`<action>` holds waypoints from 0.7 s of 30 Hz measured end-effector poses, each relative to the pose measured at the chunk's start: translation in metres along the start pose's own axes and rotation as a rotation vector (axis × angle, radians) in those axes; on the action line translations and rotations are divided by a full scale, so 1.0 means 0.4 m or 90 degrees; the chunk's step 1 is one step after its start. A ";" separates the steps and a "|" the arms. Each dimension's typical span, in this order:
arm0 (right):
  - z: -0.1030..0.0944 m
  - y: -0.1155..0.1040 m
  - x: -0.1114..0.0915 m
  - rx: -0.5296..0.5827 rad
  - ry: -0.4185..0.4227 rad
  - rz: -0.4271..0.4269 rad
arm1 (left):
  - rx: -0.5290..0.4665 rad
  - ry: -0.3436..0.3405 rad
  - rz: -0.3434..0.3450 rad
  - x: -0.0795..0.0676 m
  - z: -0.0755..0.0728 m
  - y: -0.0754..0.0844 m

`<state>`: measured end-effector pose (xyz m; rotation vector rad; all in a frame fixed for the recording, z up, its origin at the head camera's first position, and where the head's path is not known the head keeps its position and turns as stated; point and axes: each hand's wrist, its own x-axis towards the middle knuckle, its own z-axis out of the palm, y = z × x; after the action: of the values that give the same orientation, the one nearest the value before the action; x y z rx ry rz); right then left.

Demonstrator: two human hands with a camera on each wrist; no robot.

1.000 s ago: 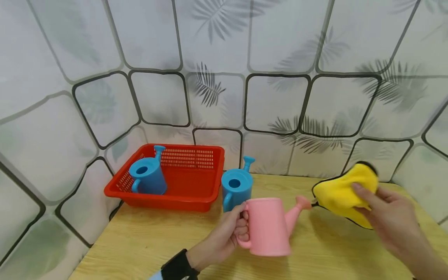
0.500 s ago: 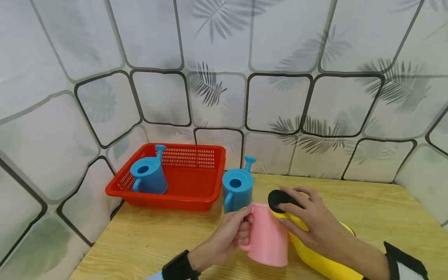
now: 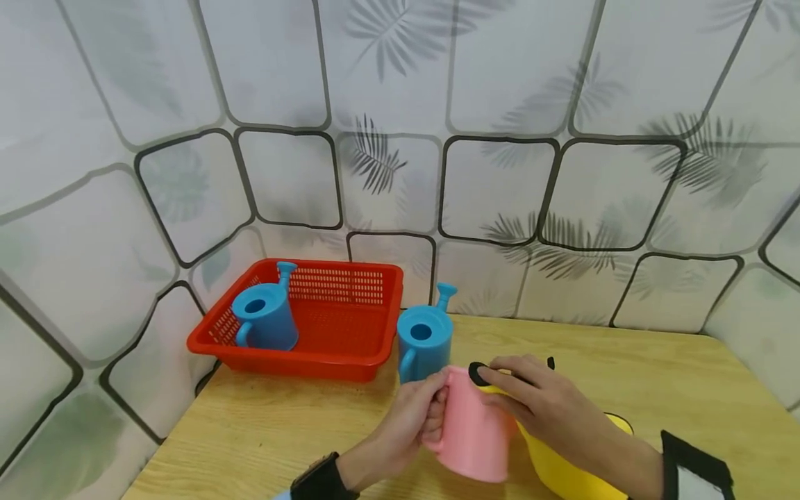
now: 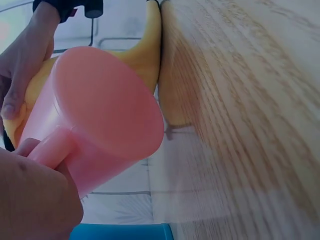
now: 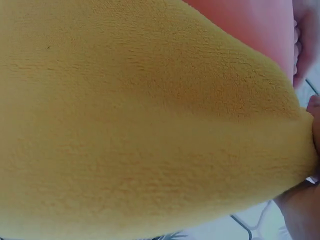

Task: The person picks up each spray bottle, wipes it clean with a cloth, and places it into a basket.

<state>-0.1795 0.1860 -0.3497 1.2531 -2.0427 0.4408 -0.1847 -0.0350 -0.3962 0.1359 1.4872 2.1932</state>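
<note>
My left hand (image 3: 409, 425) grips the handle of a pink watering can (image 3: 471, 434), held tilted above the table. In the left wrist view the can's flat bottom (image 4: 107, 97) faces the camera. My right hand (image 3: 550, 410) holds a yellow cloth with black edging (image 3: 559, 469) against the can's upper side, near the rim. The cloth (image 5: 150, 125) fills most of the right wrist view and hangs down below the hand. The spout is hidden behind the right hand and cloth. A blue watering can (image 3: 425, 340) stands upright just behind the pink one.
A red plastic basket (image 3: 337, 362) sits at the back left of the wooden table (image 3: 262, 437). Inside it, at its left end, is another blue watering can (image 3: 269, 319). A patterned covering (image 3: 387, 180) rises behind the table and along its left side.
My right hand has brought the cloth leftward from the right side onto the pink can, then shifted slightly further left. The can has tilted a little, its spout now covered from view.
</note>
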 end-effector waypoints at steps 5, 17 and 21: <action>0.007 -0.011 0.010 0.010 -0.009 0.013 | 0.012 -0.007 0.000 -0.004 0.008 0.002; 0.010 -0.020 0.008 -0.026 -0.023 -0.044 | 0.044 -0.011 0.017 -0.010 0.013 -0.005; 0.011 -0.023 0.002 -0.031 -0.031 -0.058 | 0.059 -0.006 0.011 -0.008 0.017 -0.007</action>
<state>-0.1734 0.1783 -0.3527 1.3329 -2.0152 0.3189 -0.1787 -0.0299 -0.3954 0.1905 1.5881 2.1343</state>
